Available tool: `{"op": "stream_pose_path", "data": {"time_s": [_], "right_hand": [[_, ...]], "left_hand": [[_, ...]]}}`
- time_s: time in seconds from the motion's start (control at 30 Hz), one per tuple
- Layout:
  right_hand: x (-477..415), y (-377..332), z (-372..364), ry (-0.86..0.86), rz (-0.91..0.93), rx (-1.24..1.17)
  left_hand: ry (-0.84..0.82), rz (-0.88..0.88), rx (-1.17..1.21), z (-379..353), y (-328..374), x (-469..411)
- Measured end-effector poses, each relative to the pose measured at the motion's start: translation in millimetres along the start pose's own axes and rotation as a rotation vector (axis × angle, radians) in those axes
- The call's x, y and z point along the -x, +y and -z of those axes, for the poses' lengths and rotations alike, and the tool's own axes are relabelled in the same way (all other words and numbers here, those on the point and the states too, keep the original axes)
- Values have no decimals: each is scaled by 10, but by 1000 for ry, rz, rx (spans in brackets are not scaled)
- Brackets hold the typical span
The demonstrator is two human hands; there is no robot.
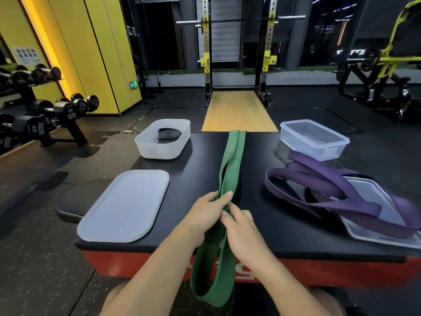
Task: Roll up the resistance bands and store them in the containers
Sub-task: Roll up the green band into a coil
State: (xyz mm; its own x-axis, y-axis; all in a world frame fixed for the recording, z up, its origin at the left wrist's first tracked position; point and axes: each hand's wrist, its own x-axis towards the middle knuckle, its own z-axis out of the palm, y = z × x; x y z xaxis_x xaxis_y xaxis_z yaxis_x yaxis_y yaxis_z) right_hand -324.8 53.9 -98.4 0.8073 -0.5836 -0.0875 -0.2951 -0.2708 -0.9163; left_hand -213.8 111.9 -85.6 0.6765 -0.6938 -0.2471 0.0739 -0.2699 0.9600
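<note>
A long green resistance band (232, 156) lies stretched down the middle of the black platform (262, 224), its near loop hanging over the front edge. My left hand (205, 213) grips the band near the middle, and my right hand (241, 231) pinches it just beside the left. A purple band (319, 192) lies loose at the right, partly on a clear lid (376, 201). A rolled black band (169, 135) sits inside the white container (150, 149) at the back left. A clear container (314, 139) stands at the back right.
A white lid (125, 206) lies flat at the front left of the platform. A dumbbell rack (45, 115) stands on the floor to the left. A squat rack (237, 53) is behind, and a yellow machine (382, 71) at the far right.
</note>
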Motion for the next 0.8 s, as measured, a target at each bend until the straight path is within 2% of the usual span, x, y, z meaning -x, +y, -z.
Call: {"op": "stream_pose_path", "data": {"time_s": [0.07,0.2,0.33,0.47,0.67,0.73,0.8], "right_hand": [[-68,28,24,30,35,-30],[-157,90,63,75,44,-125],[-254,41,123,99,134,69],[-454,-29,137,68,167,128],[-479,48,115,2,249,142],[-412,98,145,-88,320,166],[-363,122,195,-216,380,324]], "left_hand": [[-64,18,11,45,15,-49],[-89,-20,-74,106,93,-167],[-48,-34,-142,124,166,-267],[15,16,91,157,74,-463],[249,-16,413,207,26,-754],[312,-35,427,247,48,-880],[323,-47,409,280,95,-977]]}}
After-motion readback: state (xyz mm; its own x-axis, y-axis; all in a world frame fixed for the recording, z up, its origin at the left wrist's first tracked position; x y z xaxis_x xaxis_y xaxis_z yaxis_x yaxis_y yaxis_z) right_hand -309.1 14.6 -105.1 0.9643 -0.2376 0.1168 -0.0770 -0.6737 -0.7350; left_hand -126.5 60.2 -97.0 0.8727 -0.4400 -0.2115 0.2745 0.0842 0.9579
